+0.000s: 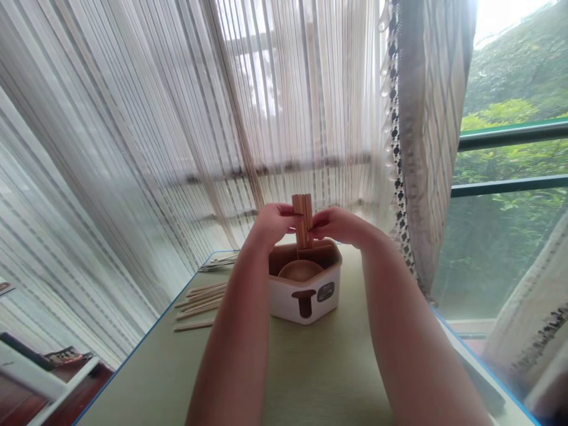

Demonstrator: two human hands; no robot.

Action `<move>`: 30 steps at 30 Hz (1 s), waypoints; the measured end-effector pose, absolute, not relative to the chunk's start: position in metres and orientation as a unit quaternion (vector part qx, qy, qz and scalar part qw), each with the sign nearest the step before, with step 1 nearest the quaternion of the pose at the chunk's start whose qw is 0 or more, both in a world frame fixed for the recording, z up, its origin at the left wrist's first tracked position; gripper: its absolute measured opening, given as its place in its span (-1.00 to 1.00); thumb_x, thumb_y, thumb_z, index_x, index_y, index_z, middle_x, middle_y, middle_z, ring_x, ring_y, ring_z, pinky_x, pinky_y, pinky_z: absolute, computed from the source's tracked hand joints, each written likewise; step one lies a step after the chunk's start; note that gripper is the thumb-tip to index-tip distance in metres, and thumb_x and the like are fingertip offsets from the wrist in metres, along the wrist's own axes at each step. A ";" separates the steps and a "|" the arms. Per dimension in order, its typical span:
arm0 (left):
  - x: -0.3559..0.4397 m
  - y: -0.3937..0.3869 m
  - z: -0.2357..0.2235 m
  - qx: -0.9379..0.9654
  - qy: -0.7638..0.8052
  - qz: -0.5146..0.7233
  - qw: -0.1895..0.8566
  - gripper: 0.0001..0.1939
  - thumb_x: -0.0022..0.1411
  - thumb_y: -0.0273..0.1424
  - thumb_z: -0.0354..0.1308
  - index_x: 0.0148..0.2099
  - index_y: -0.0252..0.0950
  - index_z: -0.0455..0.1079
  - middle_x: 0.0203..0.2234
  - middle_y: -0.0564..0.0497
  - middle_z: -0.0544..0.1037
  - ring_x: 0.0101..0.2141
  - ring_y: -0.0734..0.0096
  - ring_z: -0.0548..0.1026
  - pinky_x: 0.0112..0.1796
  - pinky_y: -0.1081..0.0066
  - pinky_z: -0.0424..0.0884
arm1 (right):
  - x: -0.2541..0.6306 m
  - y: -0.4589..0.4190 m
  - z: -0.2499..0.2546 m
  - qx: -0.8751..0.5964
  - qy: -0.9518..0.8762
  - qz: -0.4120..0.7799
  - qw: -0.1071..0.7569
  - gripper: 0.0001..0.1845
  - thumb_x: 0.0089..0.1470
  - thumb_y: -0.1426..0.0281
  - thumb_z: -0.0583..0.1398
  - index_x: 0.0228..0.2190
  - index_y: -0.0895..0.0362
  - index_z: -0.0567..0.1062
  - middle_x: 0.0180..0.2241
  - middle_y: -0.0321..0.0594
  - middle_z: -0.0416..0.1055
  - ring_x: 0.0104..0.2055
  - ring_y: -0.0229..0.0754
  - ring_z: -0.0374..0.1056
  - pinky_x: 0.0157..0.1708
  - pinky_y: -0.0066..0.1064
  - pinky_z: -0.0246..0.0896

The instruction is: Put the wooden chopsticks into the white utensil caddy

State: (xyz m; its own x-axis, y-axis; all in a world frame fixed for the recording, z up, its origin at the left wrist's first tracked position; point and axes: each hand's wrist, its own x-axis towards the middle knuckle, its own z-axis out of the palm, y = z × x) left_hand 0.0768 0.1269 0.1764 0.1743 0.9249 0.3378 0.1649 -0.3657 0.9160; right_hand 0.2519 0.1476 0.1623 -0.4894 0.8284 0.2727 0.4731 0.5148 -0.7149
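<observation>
A bundle of wooden chopsticks (302, 220) stands upright in the back compartment of a white and brown holder (306, 296) on the green table (310, 367). My left hand (274, 223) grips the bundle from the left with curled fingers. My right hand (338, 225) pinches it from the right. A round brown insert (300, 271) fills the holder's front compartment.
Several loose wooden chopsticks (200, 299) lie on the table left of the holder, with thin metal ones (218, 262) further back. Sheer striped curtains (186, 130) hang close behind the table. A window with green rails (510, 160) is at the right. The table's blue edge (146, 337) runs along the left.
</observation>
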 end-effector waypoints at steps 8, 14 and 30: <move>0.072 0.121 0.180 0.648 0.451 0.450 0.417 -0.66 -0.27 -0.38 0.39 -0.34 -0.37 0.49 -0.43 -0.08 0.56 -0.37 0.32 0.51 -0.23 0.26 0.45 | 0.250 0.150 0.161 -0.425 -0.828 0.237 0.280 -0.80 -0.16 0.35 0.25 -0.40 0.14 0.56 -0.51 -0.30 0.45 -0.47 -0.31 0.27 -0.46 -0.50 0.17; 0.073 0.120 0.179 0.663 0.470 0.428 0.395 -0.68 -0.23 -0.37 0.37 -0.33 -0.36 0.48 -0.44 -0.06 0.55 -0.37 0.33 0.50 -0.27 0.28 0.44 | 0.252 0.148 0.161 -0.417 -0.828 0.253 0.277 -0.80 -0.15 0.34 0.25 -0.39 0.13 0.56 -0.47 -0.30 0.46 -0.43 -0.30 0.28 -0.45 -0.51 0.17; 0.068 0.091 0.197 0.639 0.537 0.516 0.192 -0.20 -0.20 -0.33 0.38 0.12 -0.25 0.17 -0.10 -0.15 0.41 -0.20 0.24 0.44 -0.23 0.33 0.36 | 0.277 0.117 0.189 -0.547 -0.786 0.138 0.253 -0.59 -0.22 0.27 0.31 -0.24 0.14 0.51 -0.29 -0.16 0.48 -0.35 -0.20 0.36 -0.39 -0.42 0.24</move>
